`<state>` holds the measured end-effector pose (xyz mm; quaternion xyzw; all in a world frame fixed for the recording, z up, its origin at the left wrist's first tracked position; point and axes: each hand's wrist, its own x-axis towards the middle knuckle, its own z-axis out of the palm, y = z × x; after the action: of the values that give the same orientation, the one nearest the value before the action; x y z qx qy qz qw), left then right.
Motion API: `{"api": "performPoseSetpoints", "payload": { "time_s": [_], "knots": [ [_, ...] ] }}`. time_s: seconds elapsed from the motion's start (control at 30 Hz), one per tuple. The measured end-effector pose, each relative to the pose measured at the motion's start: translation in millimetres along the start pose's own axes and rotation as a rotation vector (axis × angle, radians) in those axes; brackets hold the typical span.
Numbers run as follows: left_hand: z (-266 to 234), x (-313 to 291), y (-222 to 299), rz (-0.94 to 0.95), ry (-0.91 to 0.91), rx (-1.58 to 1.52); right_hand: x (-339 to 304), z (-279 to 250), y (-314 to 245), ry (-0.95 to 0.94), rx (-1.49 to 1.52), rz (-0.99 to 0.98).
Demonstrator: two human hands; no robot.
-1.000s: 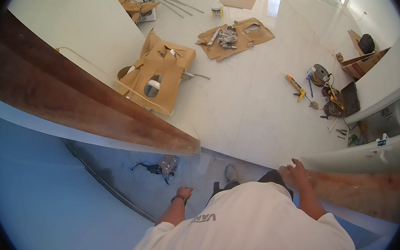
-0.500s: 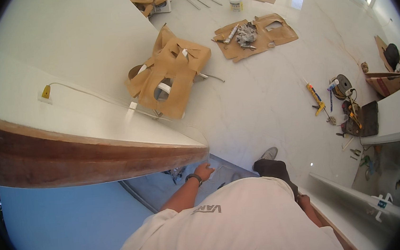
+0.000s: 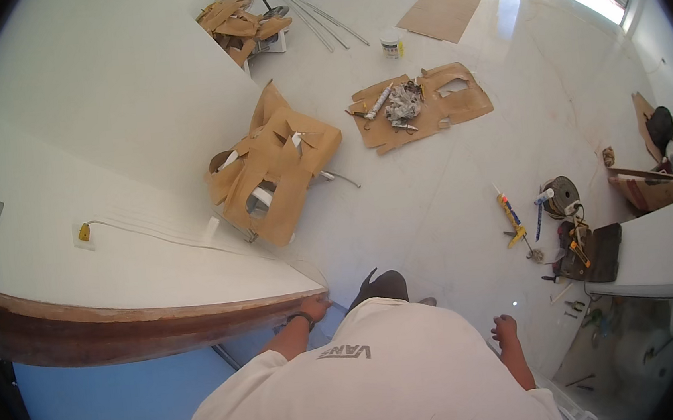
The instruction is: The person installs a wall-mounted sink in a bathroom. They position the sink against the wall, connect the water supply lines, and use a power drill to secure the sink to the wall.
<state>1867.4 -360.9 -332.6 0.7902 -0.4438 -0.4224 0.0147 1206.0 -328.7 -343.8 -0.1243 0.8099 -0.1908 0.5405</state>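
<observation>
My left hand (image 3: 313, 309), with a dark band at the wrist, is at the near end of a reddish-brown wooden door frame (image 3: 139, 331). Its fingers bend over the frame's corner, partly hidden against the wall edge. My right hand (image 3: 505, 329) hangs over the pale floor on the right, fingers curled in, and nothing shows in it. Below it, a white edge (image 3: 570, 405) is mostly covered by my arm and shirt. A dark-clad knee (image 3: 387, 285) rises in front of me.
Brown cardboard (image 3: 289, 174) covers a stand by the wall. Farther off lie flat cardboard (image 3: 463, 103) with crumpled paper, a tub (image 3: 392, 45) and metal strips. A caulking gun (image 3: 512, 219), cable reel (image 3: 564, 192) and tools lie right. A cord runs from a wall plug (image 3: 84, 232).
My left hand has moved from beyond the frame's end onto its corner. The right hand has come away from the white panel edge and forward. My leg has stepped forward, and the view has shifted.
</observation>
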Motion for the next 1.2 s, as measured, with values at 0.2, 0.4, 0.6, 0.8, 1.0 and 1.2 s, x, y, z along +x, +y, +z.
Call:
{"api": "performPoseSetpoints", "payload": {
  "time_s": [0.2, 0.4, 0.6, 0.8, 1.0, 1.2],
  "knots": [
    [-5.4, 79.0, 113.4, -0.027, -0.066, 0.063, 62.9, 6.8, -103.9, 0.016, 0.016, -0.102],
    [-34.2, 171.5, 218.8, -0.213, -0.288, 0.139, 119.7, -25.6, -115.0, -0.095, -0.77, -0.328],
    [-105.9, 288.9, 364.0, -0.026, -0.08, 0.171, 154.6, -44.9, -185.3, -0.026, -0.598, -0.077],
    [-159.6, 378.4, 510.1, 0.113, 0.049, -0.017, 217.6, -36.6, -331.5, -0.002, -0.233, 0.032],
    [-146.4, 389.7, 593.6, -0.048, 0.076, -0.05, 319.9, -67.1, -460.3, -0.123, -0.134, 0.051],
    [-112.8, 342.5, 612.4, -0.187, -0.028, 0.134, 401.5, -113.0, -556.6, -0.177, -0.096, 0.097]
  ]
}}
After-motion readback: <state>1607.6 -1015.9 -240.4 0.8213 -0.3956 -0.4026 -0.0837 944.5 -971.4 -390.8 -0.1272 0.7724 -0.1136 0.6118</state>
